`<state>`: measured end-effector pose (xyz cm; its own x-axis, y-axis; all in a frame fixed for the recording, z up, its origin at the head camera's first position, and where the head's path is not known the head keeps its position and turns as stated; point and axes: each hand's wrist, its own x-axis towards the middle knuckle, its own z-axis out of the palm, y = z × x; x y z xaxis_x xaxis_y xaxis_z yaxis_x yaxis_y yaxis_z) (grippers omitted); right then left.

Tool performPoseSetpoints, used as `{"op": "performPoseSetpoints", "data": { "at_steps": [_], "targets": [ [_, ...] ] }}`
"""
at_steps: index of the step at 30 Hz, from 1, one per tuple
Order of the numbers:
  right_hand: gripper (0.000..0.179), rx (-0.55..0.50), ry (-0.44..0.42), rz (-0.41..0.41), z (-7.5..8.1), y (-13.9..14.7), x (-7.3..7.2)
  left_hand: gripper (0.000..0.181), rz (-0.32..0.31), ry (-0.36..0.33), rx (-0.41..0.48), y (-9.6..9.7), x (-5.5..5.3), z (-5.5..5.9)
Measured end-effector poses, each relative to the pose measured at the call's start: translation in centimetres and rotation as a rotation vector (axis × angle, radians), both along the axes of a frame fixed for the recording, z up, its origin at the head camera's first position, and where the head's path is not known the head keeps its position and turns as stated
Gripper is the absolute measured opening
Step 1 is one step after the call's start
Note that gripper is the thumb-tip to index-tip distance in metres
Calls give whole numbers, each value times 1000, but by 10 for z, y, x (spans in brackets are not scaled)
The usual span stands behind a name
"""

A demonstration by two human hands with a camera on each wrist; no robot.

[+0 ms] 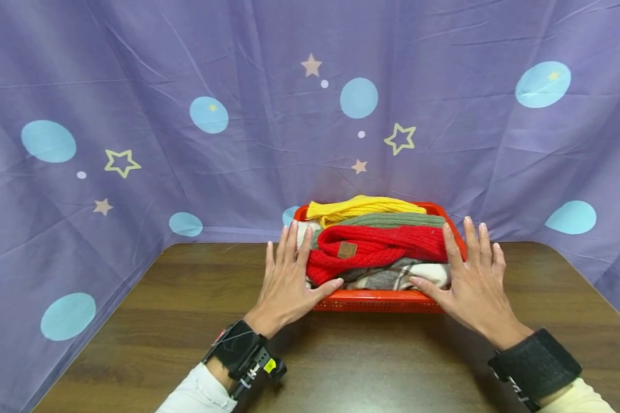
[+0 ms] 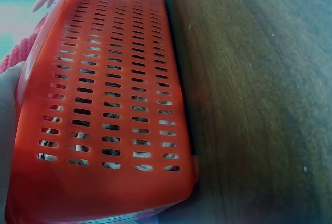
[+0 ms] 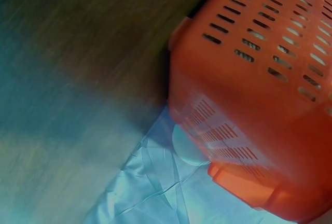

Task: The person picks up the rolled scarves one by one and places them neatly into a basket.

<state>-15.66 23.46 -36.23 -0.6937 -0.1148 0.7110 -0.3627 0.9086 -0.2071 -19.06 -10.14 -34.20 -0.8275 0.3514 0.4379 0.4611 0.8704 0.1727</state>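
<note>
A red plastic basket (image 1: 377, 296) with slotted walls stands on the table, filled with folded knitwear. My left hand (image 1: 286, 284) lies at its left front corner, fingers straight and spread, thumb along the front rim. Mirroring it, my right hand (image 1: 479, 289) is at the right front corner with fingers extended and the thumb over the plaid cloth (image 1: 384, 278). Between the hands is a red knitted piece (image 1: 398, 241) with a brown patch. Behind it lie a green knit (image 1: 392, 219) and a yellow knit (image 1: 372, 205). The left wrist view shows the basket's perforated front wall (image 2: 111, 99) close up.
The brown wooden table (image 1: 351, 361) extends in front of the basket and to both sides. A purple curtain (image 1: 268, 74) with stars and blue dots hangs right behind the table's far edge. Bands with small devices (image 1: 243, 353) are strapped round both wrists.
</note>
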Motion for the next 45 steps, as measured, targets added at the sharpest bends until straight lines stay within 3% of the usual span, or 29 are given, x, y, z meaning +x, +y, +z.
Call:
{"op": "performPoseSetpoints", "data": {
  "at_steps": [45],
  "targets": [
    [109, 17, -92, -5, 3, 1, 2, 105, -9, -54, 17, 1, -3, 1]
  ]
}}
